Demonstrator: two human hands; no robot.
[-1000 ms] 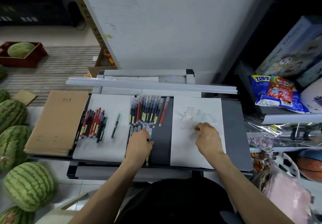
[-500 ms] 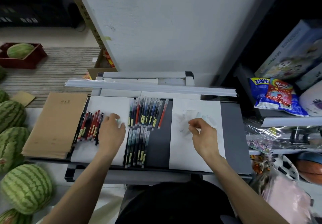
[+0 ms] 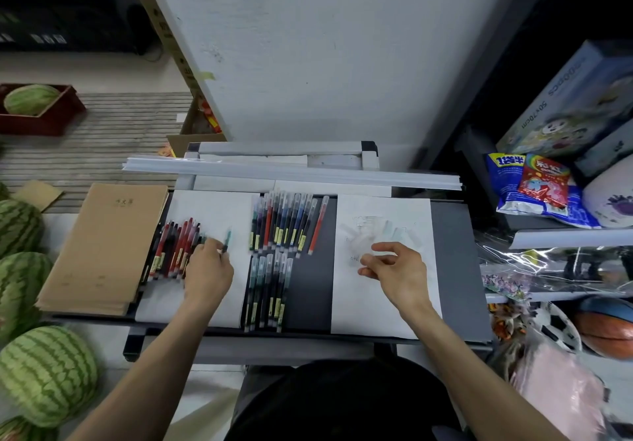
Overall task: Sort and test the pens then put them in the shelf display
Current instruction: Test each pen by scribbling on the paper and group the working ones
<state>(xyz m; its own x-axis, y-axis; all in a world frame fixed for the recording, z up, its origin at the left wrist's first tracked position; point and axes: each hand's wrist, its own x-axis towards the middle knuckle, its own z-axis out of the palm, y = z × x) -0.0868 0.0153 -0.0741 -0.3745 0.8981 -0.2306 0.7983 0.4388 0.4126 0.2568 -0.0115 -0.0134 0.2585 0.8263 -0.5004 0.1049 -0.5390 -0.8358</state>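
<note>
- Shifted from lower pen row (image 3: 268, 291) to centre-left of frame: left hand (image 3: 209, 271), fingers (image 3: 219, 250) pinching green pen (image 3: 227, 237) over left paper sheet (image 3: 212, 209) on bench (image 3: 455, 269).
- Still above right sheet (image 3: 383, 310): right hand (image 3: 399, 271), fingers loosely apart, empty.

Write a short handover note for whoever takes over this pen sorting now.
Left hand: fingertips at the lower end of the lone green pen on the left sheet; a grip cannot be told.
Right hand: loosely curled over the test sheet, holds nothing visible.
Pens: red-and-dark group by the left hand; upper row and lower row on the grey tray.
Done: three groups laid out, faint marks on the test sheet.
Left: the green pen; none seen in a shelf display yet.
</note>
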